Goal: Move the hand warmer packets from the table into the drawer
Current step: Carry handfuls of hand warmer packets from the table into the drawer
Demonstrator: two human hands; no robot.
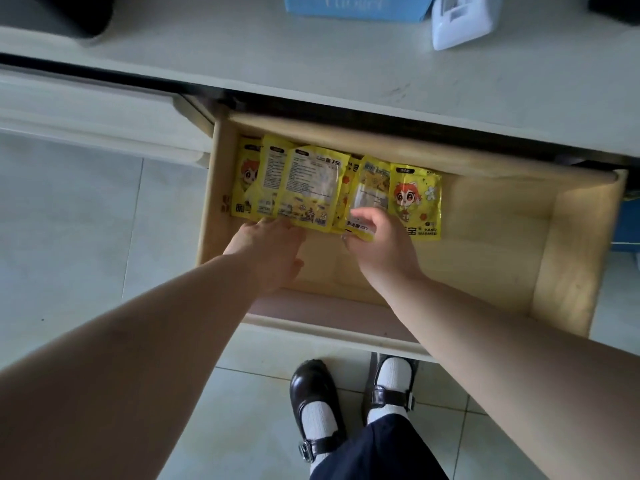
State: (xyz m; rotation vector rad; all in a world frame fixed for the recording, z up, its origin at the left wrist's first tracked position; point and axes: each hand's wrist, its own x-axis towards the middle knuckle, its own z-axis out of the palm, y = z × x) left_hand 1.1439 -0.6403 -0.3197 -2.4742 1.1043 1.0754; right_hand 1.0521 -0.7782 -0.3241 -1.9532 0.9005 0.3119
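Note:
Several yellow hand warmer packets (311, 181) lie in an overlapping row along the back left of the open wooden drawer (568, 244). My left hand (270, 247) reaches into the drawer, its fingertips tucked under the near edge of the left packets. My right hand (381, 240) pinches the near edge of one packet (370, 188) in the middle of the row, between thumb and fingers. The rightmost packet (417, 199) shows a cartoon figure and the words HAND WARMER.
The white table top (346, 64) runs above the drawer, with a blue box (353, 5), a white plastic device (460, 22) and a dark object (69, 12) on it. The drawer's right half shows bare wood. My shoes (318, 403) stand on the tiled floor below.

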